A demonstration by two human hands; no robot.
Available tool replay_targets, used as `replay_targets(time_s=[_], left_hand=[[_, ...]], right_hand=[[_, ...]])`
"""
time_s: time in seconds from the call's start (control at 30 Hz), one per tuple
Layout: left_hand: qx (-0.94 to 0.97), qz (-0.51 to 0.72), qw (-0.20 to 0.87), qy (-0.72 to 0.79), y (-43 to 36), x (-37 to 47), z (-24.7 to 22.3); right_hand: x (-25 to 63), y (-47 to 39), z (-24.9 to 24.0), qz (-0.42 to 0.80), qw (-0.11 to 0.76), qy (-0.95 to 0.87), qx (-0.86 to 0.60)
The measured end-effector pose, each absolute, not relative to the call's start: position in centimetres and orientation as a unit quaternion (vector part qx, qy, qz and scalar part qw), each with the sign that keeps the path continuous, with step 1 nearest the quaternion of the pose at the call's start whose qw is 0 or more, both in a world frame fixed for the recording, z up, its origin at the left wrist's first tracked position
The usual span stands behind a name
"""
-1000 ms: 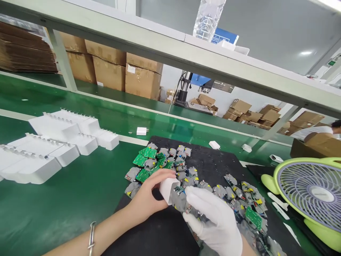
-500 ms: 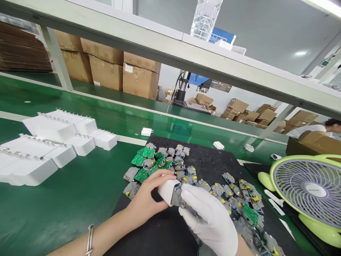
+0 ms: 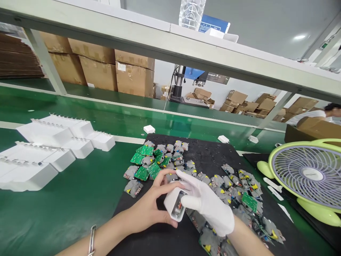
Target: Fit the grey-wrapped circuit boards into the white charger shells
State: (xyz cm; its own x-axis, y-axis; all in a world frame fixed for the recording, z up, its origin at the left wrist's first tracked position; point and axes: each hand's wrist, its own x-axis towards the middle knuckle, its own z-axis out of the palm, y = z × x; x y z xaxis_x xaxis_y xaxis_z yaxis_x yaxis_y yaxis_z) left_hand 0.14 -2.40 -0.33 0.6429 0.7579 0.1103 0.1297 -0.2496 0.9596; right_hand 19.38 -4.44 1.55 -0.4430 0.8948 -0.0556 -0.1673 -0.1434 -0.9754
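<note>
My bare left hand (image 3: 153, 199) is closed around a white plastic charger housing (image 3: 173, 203), its open end facing right. A circuit board assembly (image 3: 179, 205) sits inside the housing. My right hand (image 3: 206, 201), in a white glove, is closed on the same housing, its thumb at the opening and its fingers along the top. Grey-potted circuit boards (image 3: 133, 187) with yellow patches lie around both hands on a black mat (image 3: 157, 234). Several of them show green undersides (image 3: 142, 173).
Rows of white chargers (image 3: 50, 156) stand on the green bench at left. Loose white pieces (image 3: 149, 129) lie beyond the mat. A green fan (image 3: 310, 174) stands at right. A shelf beam (image 3: 170, 39) crosses above, with cartons (image 3: 134, 73) behind. A person (image 3: 309, 115) is at far right.
The circuit board has gone into the housing from its open end. My right thumb now rests at the opening, and the housing has turned. The view has shifted slightly.
</note>
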Motion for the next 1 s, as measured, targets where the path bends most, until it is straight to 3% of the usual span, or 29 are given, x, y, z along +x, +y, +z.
replay_targets(time_s=[0.13,0.33,0.57,0.87,1.0], left_hand=[[0.703,0.342,0.538,0.316,-2.4,0.4,-1.3],[0.56,0.405,0.678,0.251,-1.8,1.0,-2.0],[0.595,0.404,0.647,0.255,-2.4,1.0,-1.1],[0.538,0.389,0.72,0.202,-2.9,1.2,-1.4],[0.556,0.394,0.714,0.158,-3.4,1.4,-1.5]], right_hand=[[19.0,-4.2,1.0,0.664,0.413,-0.51,-0.357],[19.1,-4.1,0.9,0.618,0.485,-0.461,-0.412],[18.8,-4.5,1.5,0.611,0.425,-0.524,-0.414],[17.8,-5.3,1.3,0.477,0.491,-0.583,-0.438],[17.2,-5.8,1.5,0.511,0.473,-0.572,-0.433]])
